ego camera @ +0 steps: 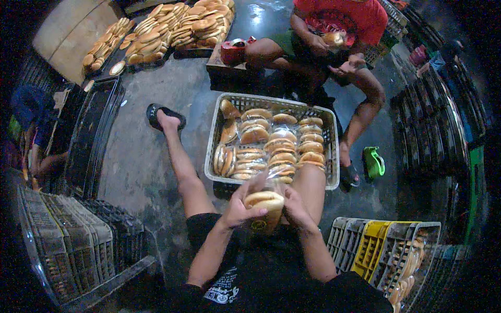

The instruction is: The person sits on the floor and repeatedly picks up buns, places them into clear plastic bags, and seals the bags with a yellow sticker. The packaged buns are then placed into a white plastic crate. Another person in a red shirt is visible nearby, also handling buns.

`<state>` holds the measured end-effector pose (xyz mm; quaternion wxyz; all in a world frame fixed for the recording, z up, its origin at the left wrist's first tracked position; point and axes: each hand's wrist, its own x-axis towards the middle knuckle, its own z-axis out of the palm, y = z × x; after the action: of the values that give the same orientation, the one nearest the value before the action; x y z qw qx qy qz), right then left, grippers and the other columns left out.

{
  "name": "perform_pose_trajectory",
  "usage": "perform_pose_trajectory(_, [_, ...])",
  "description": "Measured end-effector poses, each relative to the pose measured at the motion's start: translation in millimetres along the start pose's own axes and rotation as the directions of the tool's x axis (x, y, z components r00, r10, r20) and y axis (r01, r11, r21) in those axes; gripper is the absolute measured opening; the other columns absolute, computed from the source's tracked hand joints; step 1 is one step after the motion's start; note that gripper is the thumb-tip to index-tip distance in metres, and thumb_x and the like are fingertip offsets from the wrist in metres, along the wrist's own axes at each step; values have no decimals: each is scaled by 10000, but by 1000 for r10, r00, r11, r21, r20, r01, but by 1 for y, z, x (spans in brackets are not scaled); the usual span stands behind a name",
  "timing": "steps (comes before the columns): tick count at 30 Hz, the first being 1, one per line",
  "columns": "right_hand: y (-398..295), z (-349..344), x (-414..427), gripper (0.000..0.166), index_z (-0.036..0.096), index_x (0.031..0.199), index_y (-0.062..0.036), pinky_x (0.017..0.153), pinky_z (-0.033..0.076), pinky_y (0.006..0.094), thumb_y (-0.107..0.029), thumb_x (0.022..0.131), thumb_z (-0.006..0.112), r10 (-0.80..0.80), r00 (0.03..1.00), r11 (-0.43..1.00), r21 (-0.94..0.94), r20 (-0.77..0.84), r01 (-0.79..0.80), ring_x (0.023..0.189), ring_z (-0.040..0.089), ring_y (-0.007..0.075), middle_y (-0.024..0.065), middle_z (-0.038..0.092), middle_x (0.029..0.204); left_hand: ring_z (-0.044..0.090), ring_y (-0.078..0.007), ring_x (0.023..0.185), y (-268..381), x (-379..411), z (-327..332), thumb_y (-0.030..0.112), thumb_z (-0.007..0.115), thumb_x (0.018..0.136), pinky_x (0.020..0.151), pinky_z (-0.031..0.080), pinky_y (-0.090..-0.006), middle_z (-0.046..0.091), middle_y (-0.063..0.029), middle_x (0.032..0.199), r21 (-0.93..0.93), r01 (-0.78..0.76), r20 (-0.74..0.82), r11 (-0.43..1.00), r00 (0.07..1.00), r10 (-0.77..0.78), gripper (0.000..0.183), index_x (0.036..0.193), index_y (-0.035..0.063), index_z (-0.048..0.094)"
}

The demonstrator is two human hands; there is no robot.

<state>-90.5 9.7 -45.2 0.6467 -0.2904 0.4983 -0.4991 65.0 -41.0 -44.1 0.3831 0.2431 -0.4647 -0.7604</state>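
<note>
Between my two hands, just short of the near rim of a plastic crate, is a bread bun in a clear plastic bag (264, 202). My left hand (239, 207) grips its left side, thumb across the front. My right hand (294, 207) is at the bag's right side, fingers curled against it. The pale crate (272, 98) holds rows of bagged buns (282, 156), some lying stacked and others tilted at its left side. My right knee overlaps the crate's near right part.
Opposite sits a person in a red shirt (344, 15), holding a bun. Piled buns (156, 35) lie on trays at the back left. Stacked crates stand left (78, 238) and right (372, 242). A green plastic object (374, 162) lies on the floor. Another person (39, 156) is at far left.
</note>
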Motion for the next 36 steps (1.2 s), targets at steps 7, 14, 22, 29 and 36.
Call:
perform_pose_trajectory(7, [-19, 5, -19, 216, 560, 869, -27, 786, 388, 309, -91, 680, 642, -479, 875, 827, -301, 66, 475, 850, 507, 177, 56, 556, 855, 487, -144, 890, -11, -10, 1, 72, 651, 696, 826, 376, -270, 514, -68, 897, 43, -183, 55, 982, 982, 180, 308, 960, 23, 500])
perform_pose_trajectory(14, [-30, 15, -27, 116, 547, 819, -15, 727, 398, 253, -92, 741, 587, -271, 961, 924, -264, 64, 278, 810, 500, 138, 48, 542, 825, 509, -134, 811, 6, -1, 13, 96, 550, 787, 727, 404, -241, 526, -67, 838, -42, 183, 2, 982, 983, -183, 134, 736, -28, 547])
perform_pose_trajectory(22, [-10, 19, -17, 106, 547, 814, -22, 635, 433, 239, -99, 751, 583, -401, 900, 859, -412, -171, 304, 694, 538, 144, 77, 562, 786, 578, -166, 701, 9, -9, 29, 127, 615, 736, 615, 459, -285, 588, -99, 753, 505, -7, -248, 863, 957, 152, 221, 888, 4, 513])
perform_pose_trajectory(29, [-28, 21, -13, 162, 574, 883, -18, 720, 427, 368, -104, 749, 544, -482, 867, 400, -847, 131, 350, 783, 532, 311, 140, 562, 832, 576, -283, 710, 36, 2, 18, 105, 586, 732, 627, 455, -332, 581, -133, 799, 868, -97, 45, 487, 992, 118, 179, 868, 4, 528])
perform_pose_trajectory(36, [-4, 40, -26, 257, 484, 988, -26, 699, 425, 402, -151, 766, 515, -335, 939, 299, -936, 80, 186, 818, 513, 319, 156, 520, 832, 524, -230, 726, -4, 15, -27, 232, 475, 797, 645, 400, -342, 528, -125, 746, 764, 376, -101, 524, 873, -478, 269, 776, -29, 538])
